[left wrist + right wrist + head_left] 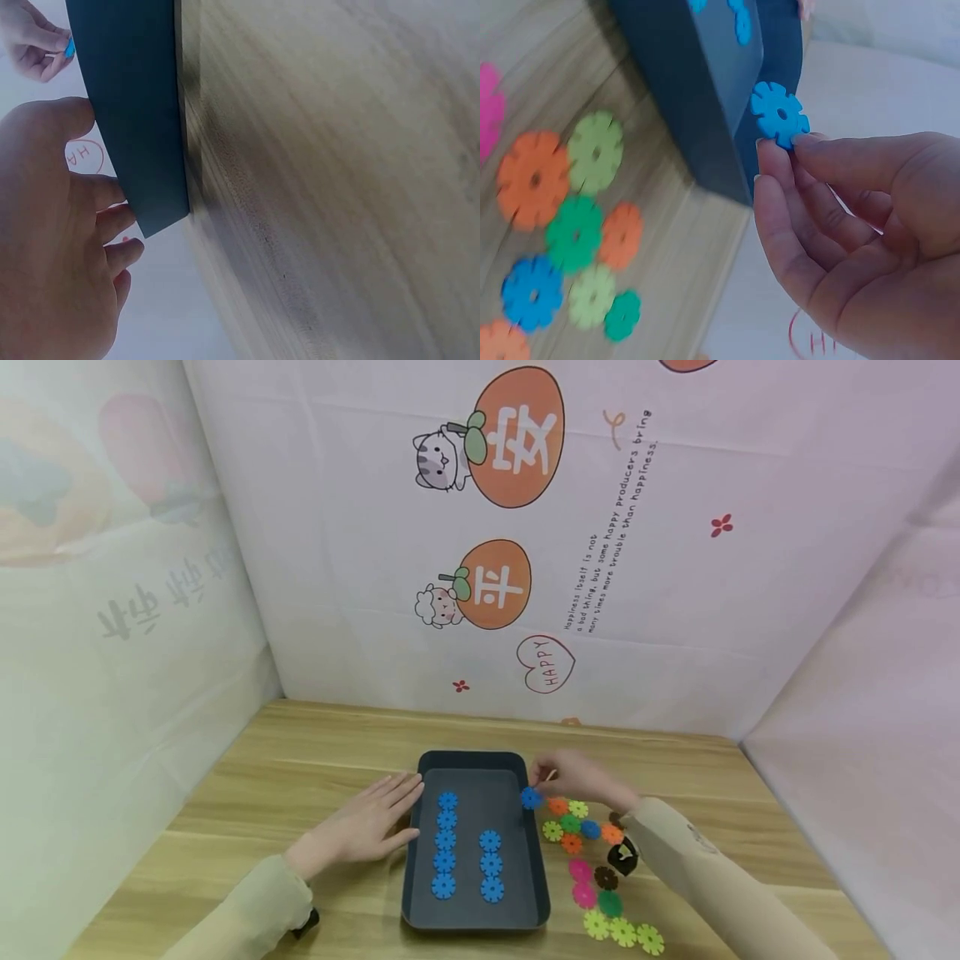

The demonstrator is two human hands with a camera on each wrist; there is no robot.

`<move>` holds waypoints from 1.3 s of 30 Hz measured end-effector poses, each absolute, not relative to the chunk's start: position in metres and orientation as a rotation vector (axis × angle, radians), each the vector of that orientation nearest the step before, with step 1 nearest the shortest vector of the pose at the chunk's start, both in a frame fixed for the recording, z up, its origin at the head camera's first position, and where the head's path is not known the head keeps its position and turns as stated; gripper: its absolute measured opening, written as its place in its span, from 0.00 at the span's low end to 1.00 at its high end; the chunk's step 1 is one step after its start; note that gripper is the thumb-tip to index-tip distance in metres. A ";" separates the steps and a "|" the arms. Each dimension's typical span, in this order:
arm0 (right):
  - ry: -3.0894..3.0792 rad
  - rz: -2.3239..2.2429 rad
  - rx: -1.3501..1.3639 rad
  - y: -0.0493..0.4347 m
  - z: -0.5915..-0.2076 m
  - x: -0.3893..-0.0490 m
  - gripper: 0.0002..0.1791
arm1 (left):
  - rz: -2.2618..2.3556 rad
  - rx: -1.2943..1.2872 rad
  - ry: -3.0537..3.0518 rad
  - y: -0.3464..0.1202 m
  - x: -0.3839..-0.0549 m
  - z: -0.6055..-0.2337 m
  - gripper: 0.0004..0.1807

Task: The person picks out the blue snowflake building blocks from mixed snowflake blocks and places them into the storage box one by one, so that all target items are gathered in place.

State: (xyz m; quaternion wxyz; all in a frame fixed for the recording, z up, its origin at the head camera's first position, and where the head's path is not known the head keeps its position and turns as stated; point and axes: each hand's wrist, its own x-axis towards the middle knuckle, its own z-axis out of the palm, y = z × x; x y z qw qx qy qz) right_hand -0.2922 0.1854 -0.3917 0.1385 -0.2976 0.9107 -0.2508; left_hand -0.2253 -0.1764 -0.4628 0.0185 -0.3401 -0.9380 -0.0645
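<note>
A dark grey tray lies on the wooden table. Inside it, blue notched plastic discs form two columns: a longer left one and a shorter right one of three. My right hand pinches another blue disc between thumb and fingertips, above the tray's right rim. My left hand rests its straight fingers on the tray's left edge; in the left wrist view its fingertips touch the dark tray wall.
Right of the tray lie loose discs: orange, yellow-green, green, pink, brown and blue. A printed white cloth hangs behind the table and at both sides.
</note>
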 end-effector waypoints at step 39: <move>2.485 -0.709 -0.978 0.124 -0.430 -0.297 0.04 | -0.178 -1.059 -2.903 -0.176 -0.227 -0.464 0.38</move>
